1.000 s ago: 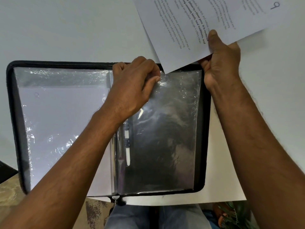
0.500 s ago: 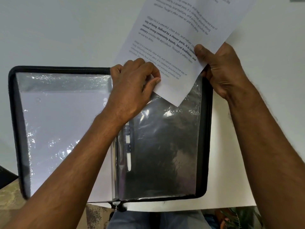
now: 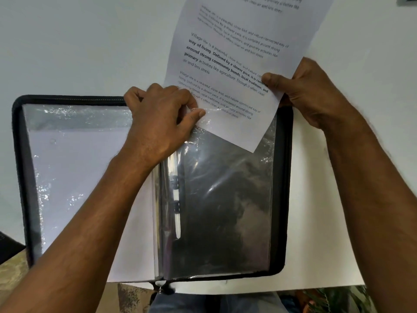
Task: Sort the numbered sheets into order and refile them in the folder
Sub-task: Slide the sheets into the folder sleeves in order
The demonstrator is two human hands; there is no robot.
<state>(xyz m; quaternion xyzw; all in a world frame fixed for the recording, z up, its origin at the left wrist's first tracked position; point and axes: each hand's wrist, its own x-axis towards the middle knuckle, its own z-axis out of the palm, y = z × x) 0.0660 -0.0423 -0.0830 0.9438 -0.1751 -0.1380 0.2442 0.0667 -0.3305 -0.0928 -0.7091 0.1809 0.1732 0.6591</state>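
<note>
A black zip folder (image 3: 287, 188) lies open on the white table, with clear plastic sleeves on both sides. The left sleeve (image 3: 74, 177) holds a white sheet. My left hand (image 3: 162, 123) pinches the top edge of the right sleeve (image 3: 225, 211), which looks dark and empty. My right hand (image 3: 309, 91) grips a printed sheet (image 3: 237, 53) by its right edge, thumb on top. The sheet is tilted, and its lower corner lies over the top of the right sleeve; I cannot tell whether it is inside.
The white table (image 3: 79, 46) runs beyond the folder on all sides. Its near edge lies just below the folder, with my lap (image 3: 214, 303) and patterned floor (image 3: 15, 279) under it. A plant (image 3: 334, 301) shows at the bottom right.
My right hand has turned the printed sheet and brought it down, so its corner now overlaps the top of the right sleeve. My left hand has kept its pinch on the sleeve's edge.
</note>
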